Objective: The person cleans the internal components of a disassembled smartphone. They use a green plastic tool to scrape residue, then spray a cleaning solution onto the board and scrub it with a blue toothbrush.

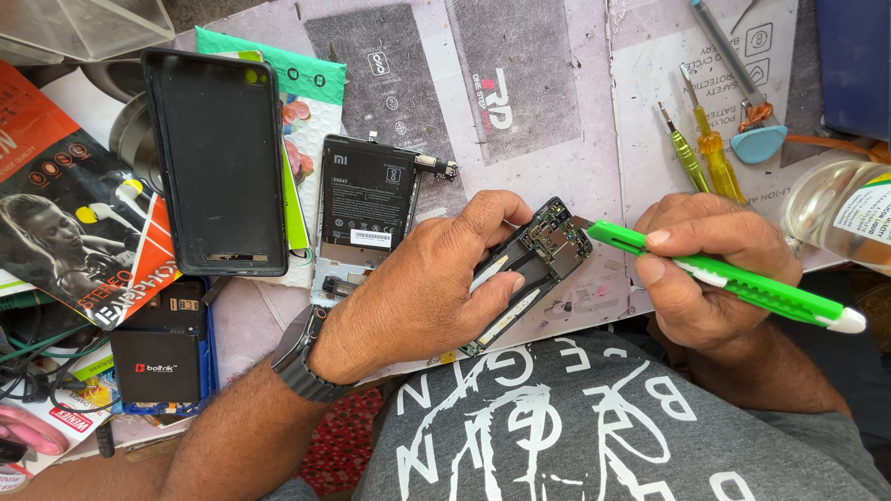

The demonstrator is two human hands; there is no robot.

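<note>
My left hand grips an opened phone frame with its green circuit board exposed at the upper end, tilted over the table's front edge. My right hand holds a green and white utility knife like a pen, its tip touching the top corner of the circuit board. A black wristwatch sits on my left wrist.
A black phone battery lies just left of my left hand. A black phone back cover rests further left. Two yellow-green screwdrivers and a blue pick lie at upper right, beside a clear bottle. Another battery sits lower left.
</note>
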